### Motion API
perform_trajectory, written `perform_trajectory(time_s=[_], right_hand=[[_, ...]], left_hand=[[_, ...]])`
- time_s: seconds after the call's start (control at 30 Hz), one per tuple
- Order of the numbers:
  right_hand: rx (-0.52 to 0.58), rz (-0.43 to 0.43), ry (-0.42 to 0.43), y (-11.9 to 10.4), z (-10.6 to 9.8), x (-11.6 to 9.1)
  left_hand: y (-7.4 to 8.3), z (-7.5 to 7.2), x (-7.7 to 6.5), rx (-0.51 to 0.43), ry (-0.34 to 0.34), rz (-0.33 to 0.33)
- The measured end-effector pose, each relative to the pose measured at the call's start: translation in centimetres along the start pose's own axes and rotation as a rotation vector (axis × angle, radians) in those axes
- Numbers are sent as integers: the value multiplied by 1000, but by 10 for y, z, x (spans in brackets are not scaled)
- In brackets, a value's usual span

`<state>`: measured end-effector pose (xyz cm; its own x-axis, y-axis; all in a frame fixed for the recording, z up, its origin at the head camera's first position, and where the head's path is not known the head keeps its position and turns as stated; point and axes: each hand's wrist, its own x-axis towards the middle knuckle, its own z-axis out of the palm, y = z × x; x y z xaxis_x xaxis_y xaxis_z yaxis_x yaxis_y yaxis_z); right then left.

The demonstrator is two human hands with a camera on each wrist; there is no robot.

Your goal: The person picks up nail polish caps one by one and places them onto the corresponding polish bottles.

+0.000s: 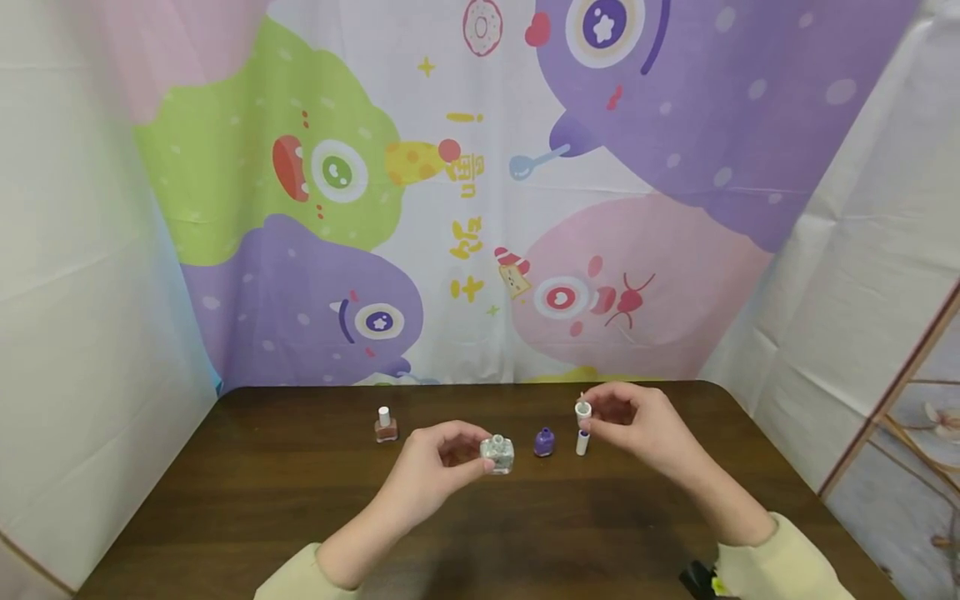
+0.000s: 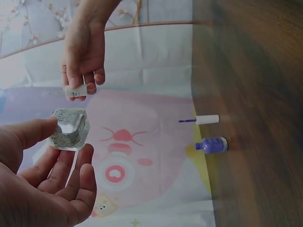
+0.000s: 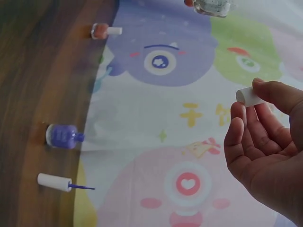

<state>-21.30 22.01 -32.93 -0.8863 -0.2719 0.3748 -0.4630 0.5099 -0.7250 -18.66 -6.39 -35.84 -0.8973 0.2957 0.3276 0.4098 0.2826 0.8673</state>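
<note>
the clear bottle (image 1: 497, 460) is hanging above the table (image 1: 465, 533) in the left hand (image 1: 427, 462), whose grip is pinching it between thumb and fingers. its bare neck (image 1: 498, 440) is pointing upward, and the cap (image 1: 582, 410) is sitting off to its right and a little farther out, with a gap between them. the right hand (image 1: 651, 429) is holding that cap, its grip pinching the white sides between thumb and fingers. the cap's long axis is running roughly upright, with the thin brush (image 2: 57, 93) pointing up, so its open end is facing away from the table. the bottle itself is looking squat and squarish, see-through, with silvery, greenish flecks showing inside; how full it is, i cannot tell.

between the hands, the purple bottle (image 1: 544, 443) is standing uncapped on the table. just to its right, the second cap (image 1: 582, 443) is standing upright, its purple brush (image 2: 187, 121) pointing up, nearer the right hand. farther left, well apart, the peach bottle (image 1: 386, 429) is standing with its white top (image 1: 384, 412) on. behind everything, a patterned cloth (image 1: 457, 342) is hanging.
</note>
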Motion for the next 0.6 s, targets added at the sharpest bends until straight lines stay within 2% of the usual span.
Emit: perform_trajectory(time_s=[0.37,0.6], right_hand=[[27,-54,28,-22,2,-5],[29,-146,70,-35,6,-11]], left_hand=[[9,0,-10,-37,25,-2],[10,2,-13,-61,38,5]])
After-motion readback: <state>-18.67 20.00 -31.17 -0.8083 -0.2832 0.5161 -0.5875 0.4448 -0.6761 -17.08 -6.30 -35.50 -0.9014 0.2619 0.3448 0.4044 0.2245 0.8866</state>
